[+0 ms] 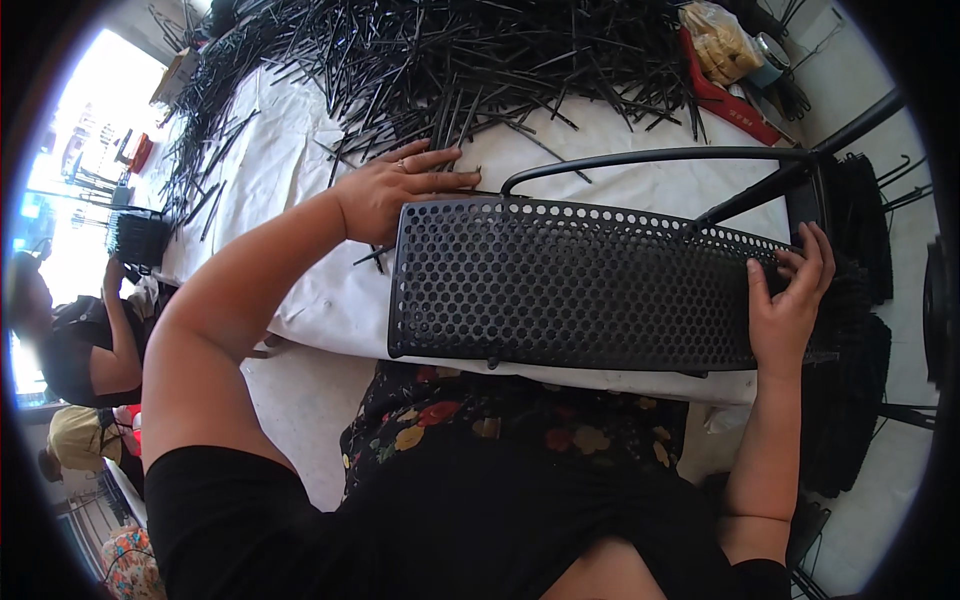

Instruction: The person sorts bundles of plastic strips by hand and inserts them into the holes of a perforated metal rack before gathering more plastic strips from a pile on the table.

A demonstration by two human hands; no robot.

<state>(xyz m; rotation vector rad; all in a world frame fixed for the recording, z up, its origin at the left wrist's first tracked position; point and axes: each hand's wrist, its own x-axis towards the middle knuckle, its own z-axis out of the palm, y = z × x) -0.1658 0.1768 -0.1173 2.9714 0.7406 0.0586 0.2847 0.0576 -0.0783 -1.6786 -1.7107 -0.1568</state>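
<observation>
A black metal basket-like piece (560, 290), its long side full of round holes, lies across the edge of the white-covered table in front of me. A bent black tube frame (650, 155) rises from its far side. My left hand (395, 195) rests at its far left corner, fingers stretched to the right above the rim; the thumb is hidden. A ring is on one finger. At the right end my right hand (790, 290) grips the perforated piece, thumb on the near face and fingers curled over the edge.
Thin black strips (480, 60) lie heaped at the table's far side, some loose on the white cover (310, 290). A red box (725, 100) and a plastic bag (720, 45) sit at back right. Black items (860, 400) hang at right. Another person (95, 330) works at left.
</observation>
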